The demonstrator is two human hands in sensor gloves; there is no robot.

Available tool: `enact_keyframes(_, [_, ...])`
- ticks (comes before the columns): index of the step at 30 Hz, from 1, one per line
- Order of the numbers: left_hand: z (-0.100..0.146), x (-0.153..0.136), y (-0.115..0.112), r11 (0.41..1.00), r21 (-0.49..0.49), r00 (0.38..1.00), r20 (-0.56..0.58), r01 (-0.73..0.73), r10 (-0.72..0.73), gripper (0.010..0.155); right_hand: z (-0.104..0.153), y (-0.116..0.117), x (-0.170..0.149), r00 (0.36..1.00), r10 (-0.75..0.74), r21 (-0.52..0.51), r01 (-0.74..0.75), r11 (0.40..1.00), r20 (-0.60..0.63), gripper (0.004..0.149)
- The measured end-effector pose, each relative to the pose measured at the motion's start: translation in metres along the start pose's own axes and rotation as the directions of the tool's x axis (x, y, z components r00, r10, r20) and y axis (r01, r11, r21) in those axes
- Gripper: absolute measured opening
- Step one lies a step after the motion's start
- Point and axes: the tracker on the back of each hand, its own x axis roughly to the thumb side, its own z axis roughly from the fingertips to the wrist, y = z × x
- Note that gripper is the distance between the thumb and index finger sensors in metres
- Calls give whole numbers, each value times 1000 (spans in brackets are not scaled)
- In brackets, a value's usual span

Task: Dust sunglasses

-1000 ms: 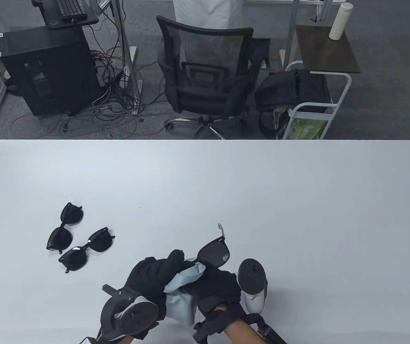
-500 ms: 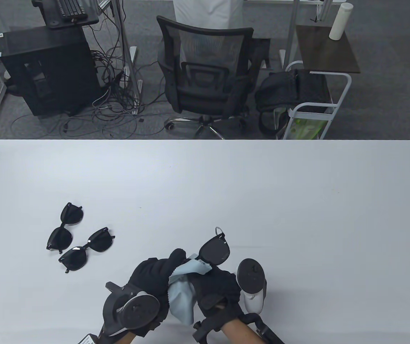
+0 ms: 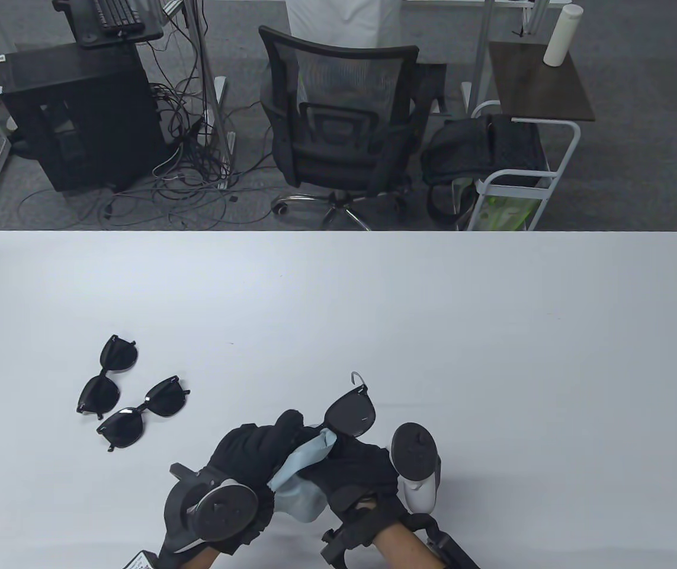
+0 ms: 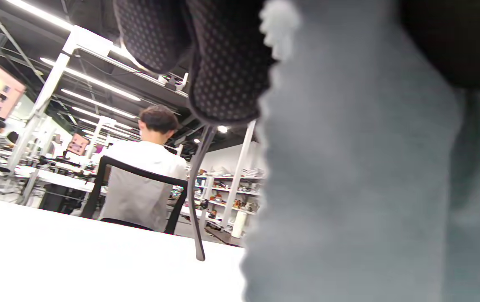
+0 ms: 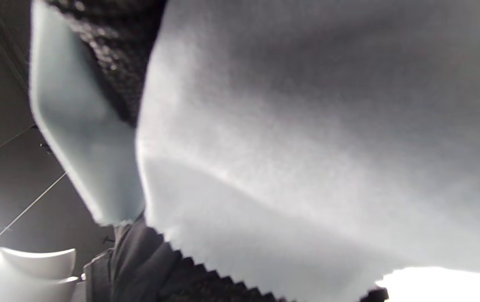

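Note:
I hold a black pair of sunglasses [image 3: 350, 415] low over the table's front middle. One dark lens and a curled temple tip stick out above my hands. My left hand [image 3: 282, 432] grips the frame, and in the left wrist view a temple arm [image 4: 195, 201] hangs down from its fingers [image 4: 223, 63]. My right hand [image 3: 350, 456] pinches a light blue cloth [image 3: 302, 474] against the hidden lens. The cloth [image 5: 307, 147] fills the right wrist view, and the same cloth [image 4: 348, 188] covers the right half of the left wrist view.
Two more black sunglasses lie on the white table [image 3: 492, 332] to the left, one pair [image 3: 107, 373] behind the other pair [image 3: 143, 412]. An office chair [image 3: 338, 130] stands beyond the far edge. A person [image 4: 147, 184] sits with their back turned in the background.
The cloth has bunched up tighter between my hands, and the visible lens has shifted slightly left. Both hands stay in the same spot.

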Motion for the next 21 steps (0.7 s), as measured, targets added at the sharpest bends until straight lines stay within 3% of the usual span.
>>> enact_keyframes(6, [0,-2,-2,1000,-6,1000,-14,19,-19,93,2,3,-3,999,30,-3,-30,1000,-14,41])
enact_keyframes(10, [-2,-8,0,1000,-7,1000,-24,4,-4,92,1,2,-5,1000,-25,20,26,999,-12,44])
enact_keyframes(15, [-2,-14,6,999,39,1000,-28,-11,12,92,4,-4,4,998,33,-8,-33,999,48,47])
enact_keyframes(21, [-4,-47,20,990,95,989,-95,-106,115,92,2,-19,11,1000,-14,-52,16,999,27,45])
